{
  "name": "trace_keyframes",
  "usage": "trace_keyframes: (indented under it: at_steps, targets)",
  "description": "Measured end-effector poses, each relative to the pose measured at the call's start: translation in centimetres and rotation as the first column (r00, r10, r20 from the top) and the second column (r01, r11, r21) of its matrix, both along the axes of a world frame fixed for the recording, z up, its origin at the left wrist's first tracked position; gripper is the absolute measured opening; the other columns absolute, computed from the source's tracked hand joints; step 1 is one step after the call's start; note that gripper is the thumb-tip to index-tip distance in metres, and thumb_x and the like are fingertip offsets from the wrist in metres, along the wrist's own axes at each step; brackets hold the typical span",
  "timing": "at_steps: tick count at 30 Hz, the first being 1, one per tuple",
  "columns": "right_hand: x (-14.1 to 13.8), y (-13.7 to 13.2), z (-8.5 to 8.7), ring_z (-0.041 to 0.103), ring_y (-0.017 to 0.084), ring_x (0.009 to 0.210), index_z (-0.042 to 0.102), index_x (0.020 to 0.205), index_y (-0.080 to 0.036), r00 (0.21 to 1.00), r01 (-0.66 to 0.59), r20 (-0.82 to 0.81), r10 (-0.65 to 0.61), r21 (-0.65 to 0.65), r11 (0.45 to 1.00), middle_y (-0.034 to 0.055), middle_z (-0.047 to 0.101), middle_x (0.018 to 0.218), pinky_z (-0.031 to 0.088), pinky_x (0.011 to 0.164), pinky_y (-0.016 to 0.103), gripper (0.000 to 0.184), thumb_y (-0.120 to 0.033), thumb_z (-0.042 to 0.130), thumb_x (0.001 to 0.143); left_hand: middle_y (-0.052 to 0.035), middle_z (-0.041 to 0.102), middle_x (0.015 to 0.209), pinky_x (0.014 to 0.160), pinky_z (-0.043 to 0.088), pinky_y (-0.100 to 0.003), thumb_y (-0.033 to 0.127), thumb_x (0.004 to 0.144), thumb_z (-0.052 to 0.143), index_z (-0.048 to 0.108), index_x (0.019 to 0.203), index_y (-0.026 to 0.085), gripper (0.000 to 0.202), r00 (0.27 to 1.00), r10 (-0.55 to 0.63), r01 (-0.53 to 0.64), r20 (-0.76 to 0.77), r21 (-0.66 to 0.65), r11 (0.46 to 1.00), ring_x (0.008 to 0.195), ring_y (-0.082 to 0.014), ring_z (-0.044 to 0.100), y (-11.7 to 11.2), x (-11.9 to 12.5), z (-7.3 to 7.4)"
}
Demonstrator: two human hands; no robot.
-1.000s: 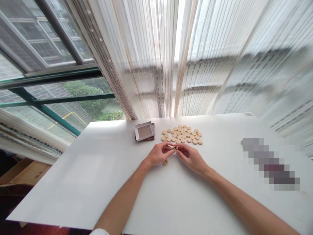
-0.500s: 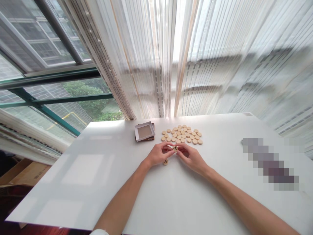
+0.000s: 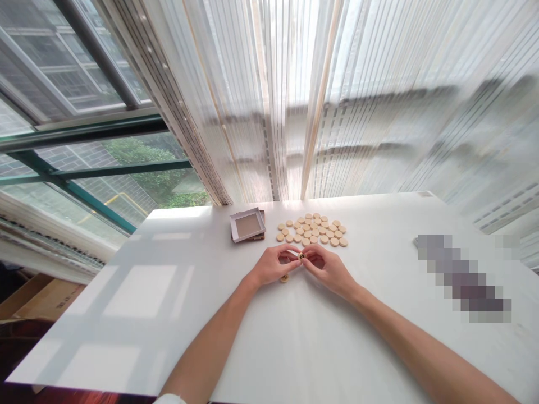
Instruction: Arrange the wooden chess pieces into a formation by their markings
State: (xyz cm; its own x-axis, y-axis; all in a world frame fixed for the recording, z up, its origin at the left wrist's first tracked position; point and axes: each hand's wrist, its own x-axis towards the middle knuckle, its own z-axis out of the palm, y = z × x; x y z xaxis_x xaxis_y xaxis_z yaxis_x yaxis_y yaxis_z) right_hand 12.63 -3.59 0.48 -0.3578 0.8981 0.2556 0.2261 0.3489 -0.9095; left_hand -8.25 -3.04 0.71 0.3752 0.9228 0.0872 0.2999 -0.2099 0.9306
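Hands (image 3: 269,265) together pinch one marked disc (image 3: 301,256) — plain discs (image 3: 314,233) lie just beyond.

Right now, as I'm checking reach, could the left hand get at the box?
Probably yes: nothing seems to stand between the left hand and the box, though it and the right hand appear to hold a small disc.

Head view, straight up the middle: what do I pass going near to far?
Lone marked disc → marked disc in the fingertips of the left hand and right hand → spread of blank-topped discs → striped curtain.
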Motion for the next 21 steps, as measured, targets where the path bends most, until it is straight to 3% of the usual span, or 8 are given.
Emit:
trace_keyframes:
  at_steps: [9, 21]
  targets:
    - [-0.03, 0.11, 0.05, 0.07, 0.021, 0.078, 0.063, 0.095, -0.023, 1.0, 0.022, -0.013, -0.023, -0.047, 0.999, 0.0035, 0.072, 0.086, 0.059, 0.075, 0.035, 0.022, -0.044, 0.059, 0.093, -0.0077, 0.078, 0.099, 0.086, 0.057, -0.031, 0.038, 0.085, 0.071, 0.068, 0.113, 0.018, 0.034, 1.0, -0.025, 0.025, 0.018, -0.014, 1.0, 0.095, -0.0219, 0.074, -0.06, 0.14, -0.12]
    - [0.36, 0.2, 0.15, 0.073, 0.024, 0.093, 0.065, 0.108, -0.023, 0.998, -0.023, -0.057, 0.02, -0.051, 0.998, 0.0063, 0.073, 0.1, 0.06, 0.088, 0.04, 0.02, -0.036, 0.058, 0.094, -0.0077, 0.078, 0.1, 0.089, 0.057, -0.033, 0.036, 0.087, 0.069, 0.067, 0.117, 0.018, 0.034, 0.999, -0.017, 0.017, 0.039, -0.001, 1.0, 0.095, -0.0214, 0.073, 0.11, 0.16, -0.02]
